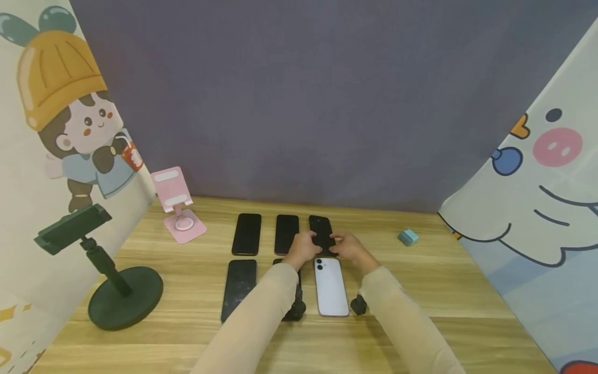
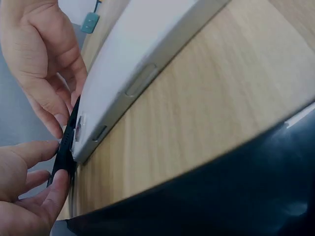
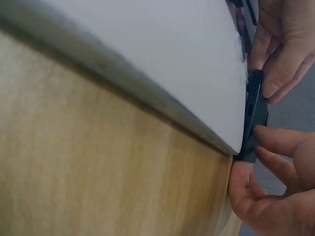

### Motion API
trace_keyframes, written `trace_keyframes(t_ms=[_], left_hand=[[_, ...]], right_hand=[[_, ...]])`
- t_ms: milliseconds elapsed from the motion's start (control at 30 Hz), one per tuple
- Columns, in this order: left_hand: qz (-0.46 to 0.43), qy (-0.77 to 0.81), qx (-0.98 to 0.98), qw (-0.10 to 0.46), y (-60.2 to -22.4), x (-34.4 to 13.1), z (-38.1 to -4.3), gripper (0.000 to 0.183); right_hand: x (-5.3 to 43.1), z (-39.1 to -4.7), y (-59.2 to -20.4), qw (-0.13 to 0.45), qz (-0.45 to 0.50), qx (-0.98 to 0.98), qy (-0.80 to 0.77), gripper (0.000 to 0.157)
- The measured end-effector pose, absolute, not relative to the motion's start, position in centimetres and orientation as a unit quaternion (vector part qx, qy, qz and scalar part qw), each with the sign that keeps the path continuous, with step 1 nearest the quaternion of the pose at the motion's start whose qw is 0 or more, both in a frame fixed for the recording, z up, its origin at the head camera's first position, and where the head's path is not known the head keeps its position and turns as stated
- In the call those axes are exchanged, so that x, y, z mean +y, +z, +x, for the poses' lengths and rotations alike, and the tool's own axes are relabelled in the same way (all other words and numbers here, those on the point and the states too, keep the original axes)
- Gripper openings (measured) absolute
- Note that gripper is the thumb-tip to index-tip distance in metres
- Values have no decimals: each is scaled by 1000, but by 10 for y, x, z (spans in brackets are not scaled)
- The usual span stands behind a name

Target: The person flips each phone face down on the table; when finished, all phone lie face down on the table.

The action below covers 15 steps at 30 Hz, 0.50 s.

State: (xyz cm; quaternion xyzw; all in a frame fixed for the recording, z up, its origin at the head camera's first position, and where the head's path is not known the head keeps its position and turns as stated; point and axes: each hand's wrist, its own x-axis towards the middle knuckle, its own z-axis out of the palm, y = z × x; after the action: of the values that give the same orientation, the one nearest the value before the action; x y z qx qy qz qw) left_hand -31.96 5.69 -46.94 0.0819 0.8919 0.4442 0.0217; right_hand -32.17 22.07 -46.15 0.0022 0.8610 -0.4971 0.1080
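In the head view, a black phone (image 1: 320,226) is at the far right end of the back row, with a hand at each of its long sides. My left hand (image 1: 302,249) pinches its left edge between thumb and fingers, also plain in the left wrist view. At the opposite edge my right hand (image 1: 351,249) grips it, and the right wrist view has the fingertips on the dark phone body (image 3: 253,113) with the thumb below. Just in front lies a white phone (image 1: 331,288), back side up, its camera lenses at the upper left.
More black phones (image 1: 246,234) lie to the left in two rows, one partly hidden under the left forearm. A pink phone stand (image 1: 173,189) and a dark green stand (image 1: 123,301) occupy the left side. A small teal block (image 1: 408,237) sits at the right. Behind is a grey partition (image 1: 299,104).
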Motion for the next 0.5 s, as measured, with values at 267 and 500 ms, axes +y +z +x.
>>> trace_keyframes(t_ms=[267, 500], left_hand=[[83, 391, 915, 52, -467, 56, -320, 45], [127, 404, 904, 48, -455, 35, -320, 45]], right_hand=[[215, -319, -456, 89, 4, 905, -417, 50], [204, -319, -445, 88, 13, 918, -387, 46]])
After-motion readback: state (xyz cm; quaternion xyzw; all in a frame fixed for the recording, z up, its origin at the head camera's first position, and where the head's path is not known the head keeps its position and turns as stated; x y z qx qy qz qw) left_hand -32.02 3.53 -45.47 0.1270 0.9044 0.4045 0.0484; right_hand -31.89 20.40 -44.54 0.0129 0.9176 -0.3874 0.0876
